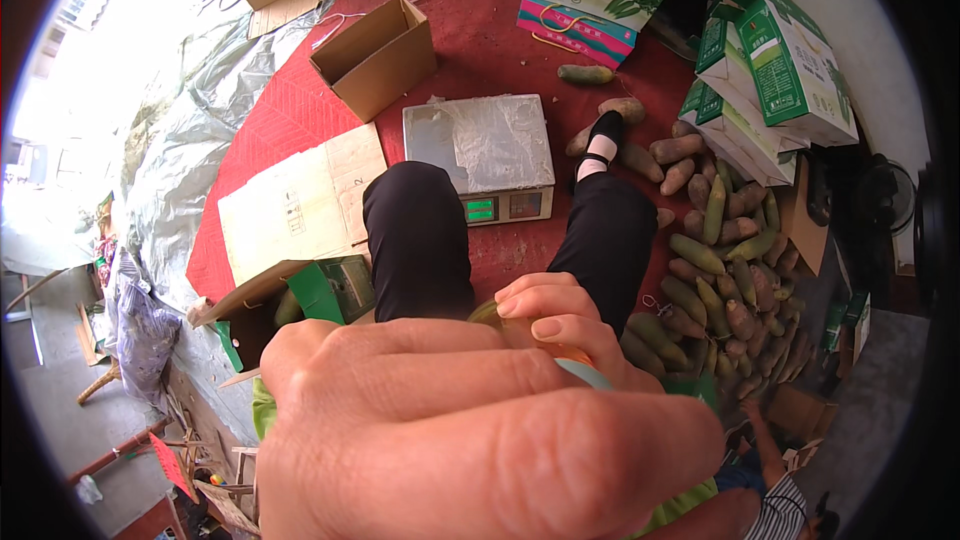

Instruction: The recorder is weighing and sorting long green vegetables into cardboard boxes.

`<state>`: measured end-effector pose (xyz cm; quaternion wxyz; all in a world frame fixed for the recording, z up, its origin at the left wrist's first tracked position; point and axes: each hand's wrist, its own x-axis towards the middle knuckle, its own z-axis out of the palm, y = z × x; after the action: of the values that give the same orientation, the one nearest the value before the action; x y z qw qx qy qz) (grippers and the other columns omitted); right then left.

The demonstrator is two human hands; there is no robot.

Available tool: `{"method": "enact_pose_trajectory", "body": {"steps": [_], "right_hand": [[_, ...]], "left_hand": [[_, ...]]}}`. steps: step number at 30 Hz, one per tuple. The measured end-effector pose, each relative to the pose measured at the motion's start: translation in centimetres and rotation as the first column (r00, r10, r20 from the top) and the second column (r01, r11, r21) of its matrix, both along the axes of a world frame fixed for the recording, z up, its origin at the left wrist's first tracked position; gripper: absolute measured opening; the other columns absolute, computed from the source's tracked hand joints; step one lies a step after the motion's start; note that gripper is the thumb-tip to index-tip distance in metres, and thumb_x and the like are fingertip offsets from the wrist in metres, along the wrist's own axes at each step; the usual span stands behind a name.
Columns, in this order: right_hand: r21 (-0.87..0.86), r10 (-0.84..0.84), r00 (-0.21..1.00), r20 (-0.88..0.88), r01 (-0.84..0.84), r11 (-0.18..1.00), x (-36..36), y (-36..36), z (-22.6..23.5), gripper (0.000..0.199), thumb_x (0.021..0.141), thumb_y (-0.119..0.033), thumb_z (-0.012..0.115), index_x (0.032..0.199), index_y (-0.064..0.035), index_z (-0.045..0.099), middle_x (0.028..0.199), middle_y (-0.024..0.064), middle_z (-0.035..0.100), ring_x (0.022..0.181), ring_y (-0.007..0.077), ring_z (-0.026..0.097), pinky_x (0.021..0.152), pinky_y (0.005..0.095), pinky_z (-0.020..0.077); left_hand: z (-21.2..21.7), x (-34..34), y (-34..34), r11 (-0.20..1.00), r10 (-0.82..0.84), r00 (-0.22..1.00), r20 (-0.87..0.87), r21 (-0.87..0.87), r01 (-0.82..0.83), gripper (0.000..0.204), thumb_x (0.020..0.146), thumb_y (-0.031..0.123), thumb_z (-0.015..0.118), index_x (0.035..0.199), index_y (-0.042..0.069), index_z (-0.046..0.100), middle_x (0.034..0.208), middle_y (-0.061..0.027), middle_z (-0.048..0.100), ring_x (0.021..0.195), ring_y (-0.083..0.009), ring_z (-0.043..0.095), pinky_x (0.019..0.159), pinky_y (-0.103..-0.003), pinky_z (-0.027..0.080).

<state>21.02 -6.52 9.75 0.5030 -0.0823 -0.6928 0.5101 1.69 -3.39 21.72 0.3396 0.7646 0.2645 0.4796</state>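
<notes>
Very close to the camera, my left hand (440,430) fills the lower middle, its fingers curled. Behind it my right hand (575,310) has its fingers wrapped round a small orange and pale blue object (569,352). My left hand covers most of that object, so its kind does not show. Whatever lies inside my left hand is hidden too. Both hands are in front of my lap. Past my knees, a flat weighing scale (476,145) with a lit green display rests on the red floor covering (290,100).
Many green and brownish radishes (715,210) are heaped at the right. Printed cartons (770,70) stand behind them. An open brown box (380,55) is beyond the scale. At the left lie flat cardboard (290,205) and an open green-flapped box (320,290). Another person's arm (767,445) shows at lower right.
</notes>
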Motion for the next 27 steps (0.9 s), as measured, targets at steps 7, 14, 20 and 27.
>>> {"method": "enact_pose_trajectory", "body": {"steps": [7,14,20,27], "right_hand": [[-0.014,0.011,1.0,-0.004,-0.011,1.0,0.07,-0.01,-0.27,0.065,0.072,-0.024,0.08,0.124,-0.0004,0.049,0.122,0.0208,0.053,0.11,0.0356,0.052,0.092,0.0462,0.0436],[0.009,-0.008,1.0,-0.017,0.009,1.0,-0.06,0.19,-0.35,0.065,0.072,-0.022,0.08,0.124,0.0005,0.049,0.121,0.0216,0.053,0.108,0.0359,0.053,0.092,0.0469,0.0441],[0.01,-0.017,1.0,-0.005,0.017,1.0,0.03,0.33,-0.06,0.062,0.072,-0.021,0.08,0.122,0.0011,0.049,0.119,0.0222,0.054,0.107,0.0361,0.054,0.09,0.047,0.0449],[0.02,-0.025,1.0,0.002,0.025,0.999,0.05,0.37,-0.35,0.061,0.072,-0.019,0.08,0.121,0.0008,0.049,0.119,0.0219,0.054,0.106,0.0362,0.054,0.09,0.0473,0.0453]], "left_hand": [[-0.17,0.03,0.33,1.0,-0.012,1.0,-0.001,-0.01,0.012,0.025,0.076,0.003,0.071,0.098,-0.005,0.065,0.089,-0.0175,0.064,0.067,-0.0203,0.061,0.058,-0.025,0.048],[-0.42,0.0,0.57,0.999,-0.024,1.0,-0.001,-0.021,0.024,0.026,0.076,0.004,0.071,0.099,-0.006,0.065,0.089,-0.0176,0.064,0.068,-0.0209,0.062,0.058,-0.025,0.048],[-0.69,-0.02,0.72,0.999,-0.032,1.0,-0.001,-0.03,0.031,0.027,0.077,0.005,0.071,0.1,-0.006,0.065,0.089,-0.0176,0.065,0.068,-0.0214,0.062,0.059,-0.026,0.049],[-0.84,-0.01,0.87,0.998,-0.04,0.999,-0.003,-0.042,0.04,0.028,0.077,0.006,0.071,0.101,-0.007,0.064,0.089,-0.0177,0.065,0.068,-0.0221,0.062,0.059,-0.026,0.049]]}}
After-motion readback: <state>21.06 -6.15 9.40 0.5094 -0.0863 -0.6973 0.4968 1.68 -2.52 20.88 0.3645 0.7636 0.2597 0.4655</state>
